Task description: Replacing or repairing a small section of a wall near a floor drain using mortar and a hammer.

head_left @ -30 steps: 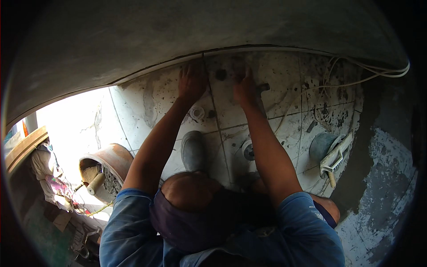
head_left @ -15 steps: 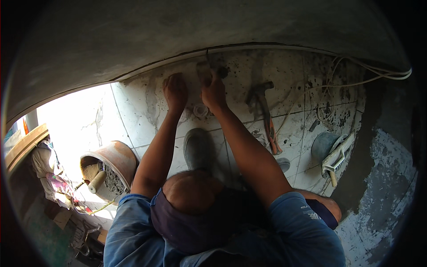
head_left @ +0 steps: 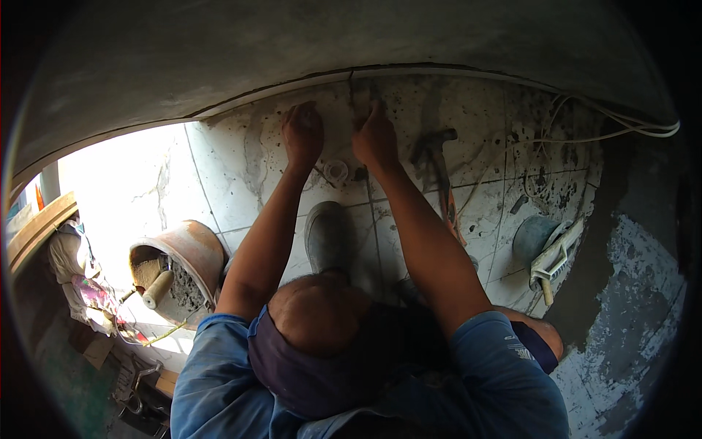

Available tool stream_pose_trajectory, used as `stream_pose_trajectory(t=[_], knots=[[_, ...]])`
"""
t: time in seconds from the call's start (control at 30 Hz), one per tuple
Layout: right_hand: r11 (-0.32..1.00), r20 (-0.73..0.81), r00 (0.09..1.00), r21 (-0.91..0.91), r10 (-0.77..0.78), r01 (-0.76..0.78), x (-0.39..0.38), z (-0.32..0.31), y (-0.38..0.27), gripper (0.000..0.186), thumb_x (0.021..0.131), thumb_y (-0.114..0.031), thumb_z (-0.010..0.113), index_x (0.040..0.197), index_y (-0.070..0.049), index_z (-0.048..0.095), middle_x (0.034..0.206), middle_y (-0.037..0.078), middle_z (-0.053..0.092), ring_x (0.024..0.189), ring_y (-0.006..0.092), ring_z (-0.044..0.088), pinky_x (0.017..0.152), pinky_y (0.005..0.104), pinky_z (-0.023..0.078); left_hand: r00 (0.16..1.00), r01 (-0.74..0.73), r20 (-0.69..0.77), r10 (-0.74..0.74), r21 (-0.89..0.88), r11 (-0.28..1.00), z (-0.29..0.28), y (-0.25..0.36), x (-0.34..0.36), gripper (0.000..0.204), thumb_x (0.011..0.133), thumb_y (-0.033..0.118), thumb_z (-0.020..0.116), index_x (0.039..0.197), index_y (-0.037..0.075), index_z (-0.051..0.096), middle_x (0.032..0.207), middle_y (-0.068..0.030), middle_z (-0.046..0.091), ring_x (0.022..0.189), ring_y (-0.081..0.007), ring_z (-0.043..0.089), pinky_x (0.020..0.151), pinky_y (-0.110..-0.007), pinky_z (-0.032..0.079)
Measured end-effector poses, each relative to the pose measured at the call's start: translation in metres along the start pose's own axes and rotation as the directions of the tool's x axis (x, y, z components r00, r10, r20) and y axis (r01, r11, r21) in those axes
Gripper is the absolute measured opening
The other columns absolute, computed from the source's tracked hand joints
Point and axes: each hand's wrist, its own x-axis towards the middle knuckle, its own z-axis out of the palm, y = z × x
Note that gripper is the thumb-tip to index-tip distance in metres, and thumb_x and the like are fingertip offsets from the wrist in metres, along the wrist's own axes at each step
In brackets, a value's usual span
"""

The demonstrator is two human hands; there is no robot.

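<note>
My right hand (head_left: 375,141) grips what looks like a flat-bladed scraper (head_left: 361,102). Its blurred blade is close to the joint in the pale strip (head_left: 292,86) along the wall's foot. To its left, my left hand (head_left: 303,137) is closed near the same strip; anything inside its fingers is hidden. A whitish ring-shaped thing (head_left: 336,172) lies on the floor tiles between my forearms. Right of my right hand rests a hammer (head_left: 442,164) with a dark head and an orange grip, partly covered by my forearm.
A tipped bucket (head_left: 194,245) at left holds grey mortar and a tool with a pale handle (head_left: 158,289). White cable (head_left: 621,132) loops along the wall at right. A bluish bowl (head_left: 532,238) and a white handled float (head_left: 556,256) sit beside wet grey mortar (head_left: 585,300).
Both hands have shifted a little right and farther toward the wall, the scraper moving with my right hand. The view has also shifted slightly.
</note>
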Motion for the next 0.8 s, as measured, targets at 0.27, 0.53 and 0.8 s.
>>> stream_pose_trajectory(t=[0.27,0.53,0.8], knots=[[0.927,0.224,0.973,-0.373,0.063,0.026,0.027,-0.030,-0.011,0.053,0.085,-0.010,0.052,0.132,0.007,0.033,0.109,0.026,0.060,0.101,0.0372,0.061,0.083,0.0440,0.051,0.972,0.153,0.206,-0.112,-0.191,0.970,0.011,0.021,-0.021,0.018,0.082,0.010,0.059,0.097,0.002,0.066,0.092,-0.0168,0.066,0.087,-0.0319,0.065,0.076,-0.038,0.050],[0.864,0.201,0.974,-0.466,-0.103,0.188,0.048,-0.009,-0.016,0.037,0.084,-0.012,0.057,0.117,0.005,0.052,0.114,0.024,0.059,0.104,0.0374,0.060,0.086,0.0434,0.051,0.984,0.049,0.176,-0.026,-0.130,0.990,0.004,0.003,-0.029,0.016,0.079,0.006,0.057,0.091,0.001,0.066,0.087,-0.0183,0.064,0.085,-0.0366,0.061,0.076,-0.042,0.048],[0.849,0.553,0.822,-0.494,0.137,0.191,-0.016,-0.009,0.007,0.049,0.085,-0.003,0.050,0.130,0.008,0.037,0.121,0.032,0.051,0.109,0.0424,0.056,0.089,0.0450,0.047,0.982,0.050,0.185,-0.031,-0.100,0.994,-0.010,-0.010,-0.032,0.016,0.079,0.006,0.056,0.091,0.002,0.065,0.087,-0.0181,0.064,0.084,-0.0363,0.060,0.076,-0.043,0.048]])
